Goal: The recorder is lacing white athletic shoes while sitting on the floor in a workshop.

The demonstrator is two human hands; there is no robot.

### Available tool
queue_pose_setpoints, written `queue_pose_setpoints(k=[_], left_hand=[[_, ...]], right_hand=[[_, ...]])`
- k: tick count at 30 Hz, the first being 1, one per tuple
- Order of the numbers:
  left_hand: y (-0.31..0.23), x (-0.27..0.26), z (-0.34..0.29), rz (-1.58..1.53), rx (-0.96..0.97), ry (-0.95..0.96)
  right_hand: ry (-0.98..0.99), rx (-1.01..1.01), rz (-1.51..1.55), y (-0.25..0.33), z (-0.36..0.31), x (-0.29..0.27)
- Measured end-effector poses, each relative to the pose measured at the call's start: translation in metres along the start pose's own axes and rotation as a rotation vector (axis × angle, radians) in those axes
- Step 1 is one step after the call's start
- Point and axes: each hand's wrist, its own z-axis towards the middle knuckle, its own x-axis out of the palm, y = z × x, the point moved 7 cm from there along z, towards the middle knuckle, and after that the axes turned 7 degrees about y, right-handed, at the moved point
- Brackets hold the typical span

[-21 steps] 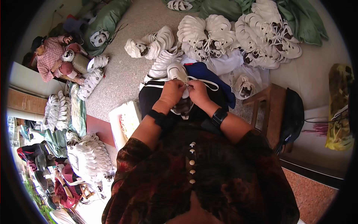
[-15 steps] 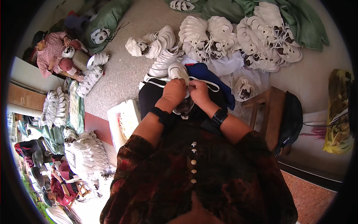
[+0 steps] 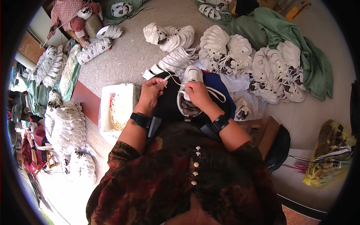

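Observation:
A white sneaker (image 3: 193, 74) lies on my lap, toe pointing away, its dark-lined opening toward me. My left hand (image 3: 152, 93) is off to its left, thumb and fingertips pinched on the end of a white shoelace (image 3: 172, 77). That lace runs from the fingers back to the shoe. Over the lacing area, my right hand (image 3: 198, 96) is closed with curled fingers, gripping the sneaker there; its fingertips are partly hidden. Another length of lace loops out to the right of the shoe. Black cloth (image 3: 167, 99) and blue cloth (image 3: 215, 82) lie beneath.
A white box (image 3: 106, 108) of loose laces stands at my left. Nested white shoe uppers (image 3: 176, 62) and piled sneakers (image 3: 277, 73) lie ahead, beside green sacking (image 3: 288, 33). A wooden stool (image 3: 268, 133) is at right. Another person (image 3: 67, 15) sits at far left.
My left hand has drawn away from the shoe to the left, with a lace end in its fingers. My right hand stays at the lacing. The whole view has shifted.

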Motion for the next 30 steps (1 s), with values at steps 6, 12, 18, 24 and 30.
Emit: queue_pose_setpoints(k=[6,12,18,24,30], left_hand=[[0.007,0.026,0.014,0.157,-0.053,0.147],[0.025,0.039,0.033,0.44,-0.148,0.208],[0.014,0.047,0.032,0.713,-0.071,0.238],[0.013,0.052,0.031,1.013,0.146,0.158],[0.013,0.054,0.031,1.191,0.138,0.093]], right_hand=[[-0.051,-0.022,-0.096,-0.001,-0.001,0.003],[-0.032,-0.074,-0.136,-0.001,-0.004,0.004],[0.044,0.023,-0.244,-0.008,-0.003,0.009],[0.057,0.108,-0.287,-0.005,-0.001,0.008],[0.058,0.118,-0.261,-0.006,0.001,0.006]])
